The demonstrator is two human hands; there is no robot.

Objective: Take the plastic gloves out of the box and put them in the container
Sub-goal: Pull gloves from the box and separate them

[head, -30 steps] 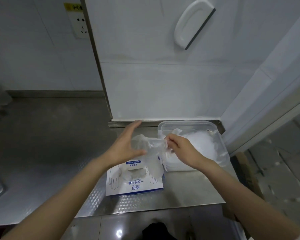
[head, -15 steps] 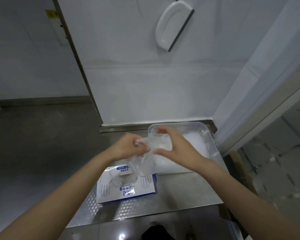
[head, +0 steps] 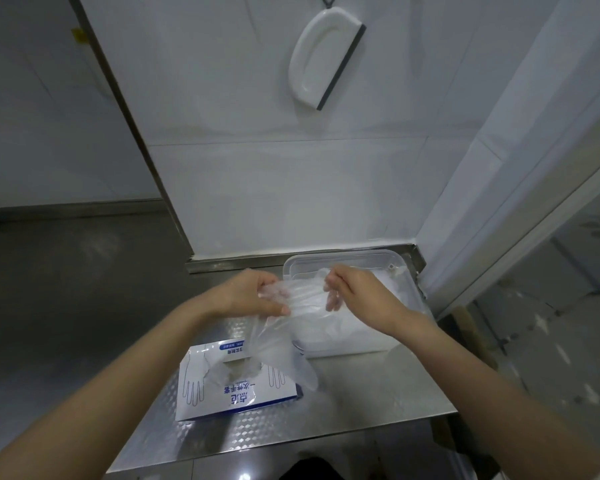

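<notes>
Pinching clear plastic glove (head: 291, 327) between left hand (head: 253, 294) and right hand (head: 357, 289), above blue-white glove box (head: 236, 386); box print illegible; container (head: 400, 268) behind box.

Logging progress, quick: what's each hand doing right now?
Left hand: closed, pinching one end of the plastic glove.
Right hand: closed on the same glove's other end, over the container.

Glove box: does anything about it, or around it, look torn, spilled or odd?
The glove box has a ragged, torn dispensing hole with gloves bunched in it. Nothing has spilled on the counter. The left hand and right hand hold one glove beside the container.
</notes>
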